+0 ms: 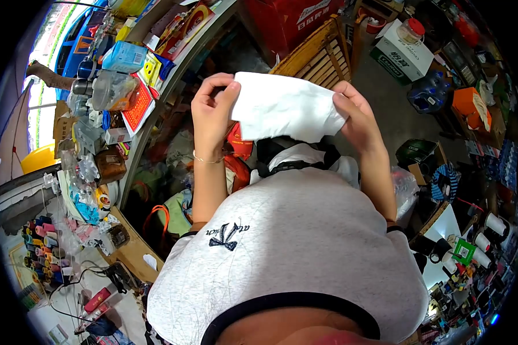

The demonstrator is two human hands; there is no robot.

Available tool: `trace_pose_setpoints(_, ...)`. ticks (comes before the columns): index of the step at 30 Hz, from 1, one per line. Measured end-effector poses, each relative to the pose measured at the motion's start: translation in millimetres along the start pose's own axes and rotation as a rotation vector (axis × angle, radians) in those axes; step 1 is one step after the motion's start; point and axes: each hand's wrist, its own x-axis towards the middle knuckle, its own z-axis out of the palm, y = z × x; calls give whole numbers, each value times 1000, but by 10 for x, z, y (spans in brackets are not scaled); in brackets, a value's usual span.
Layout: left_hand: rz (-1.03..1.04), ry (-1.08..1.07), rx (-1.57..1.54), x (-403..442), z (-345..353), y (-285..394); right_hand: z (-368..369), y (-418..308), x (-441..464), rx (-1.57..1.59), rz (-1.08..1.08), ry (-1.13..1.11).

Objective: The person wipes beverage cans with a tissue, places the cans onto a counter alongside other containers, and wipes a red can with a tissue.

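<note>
A white piece of cloth is stretched out in front of me, held up between both hands. Its surface shows soft folds, and its lower edge is uneven. My left hand pinches the upper left corner between thumb and fingers. On the opposite side my right hand grips the right edge, the thumb lying over the front. Some of the right fingers are hidden behind the cloth. Below it, a dark strap with a buckle crosses my waist.
A slatted wooden chair stands just beyond the cloth, with a red carton behind it. To the left runs a cluttered counter with a clear plastic container. Spools of thread stand at lower left. A white-and-green box sits at upper right.
</note>
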Motion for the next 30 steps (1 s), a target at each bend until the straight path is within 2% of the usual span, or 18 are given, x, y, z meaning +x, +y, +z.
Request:
trace_pose_setpoints(1, -26, 28, 23, -43, 30, 32, 10, 22, 12, 79, -23, -20)
trace_pose_setpoints(2, 246, 68, 229, -8, 47, -81, 28, 35, 17, 80, -24, -20)
trace_pose_setpoints(4, 540, 128, 669, -55, 93, -12, 73, 53, 28, 130, -39, 9)
trace_pose_setpoints(5, 558, 56, 730, -98, 130, 45, 87, 65, 39, 131, -42, 9)
trace_pose_setpoints(8, 154, -233, 267, -250, 279, -64, 121, 96, 40, 157, -67, -11)
trace_pose_setpoints(12, 30, -323, 135, -376, 429, -71, 255, 112, -46, -162, -153, -115)
trace_pose_setpoints(13, -69, -346, -19, -403, 452, -47, 291, 104, -63, -289, -181, -141)
trace_pose_setpoints(14, -167, -364, -173, -420, 471, -37, 308, 82, -68, -289, -180, -140)
trace_pose_setpoints(16, -169, -346, -155, -439, 469, -79, 342, 39, -74, -625, -336, -176)
trace_pose_setpoints(20, -168, -306, -97, -464, 438, -154, 360, 11, -83, -749, -398, -76)
trace_pose_setpoints(22, -147, -288, -93, -464, 423, -172, 336, 19, -87, -844, -438, 69)
trace_pose_setpoints(26, -162, -244, -117, -454, 379, -148, 196, 69, -19, -737, -380, 155)
trace_pose_setpoints(28, -225, -209, -199, -431, 345, -139, 178, 73, 15, -548, -407, 110)
trace_pose_setpoints(29, -243, -219, -224, -408, 317, -148, 163, 85, 9, -494, -298, 57)
trace_pose_setpoints(30, -261, -228, -248, -388, 293, -157, 165, 99, 3, -494, -297, 57)
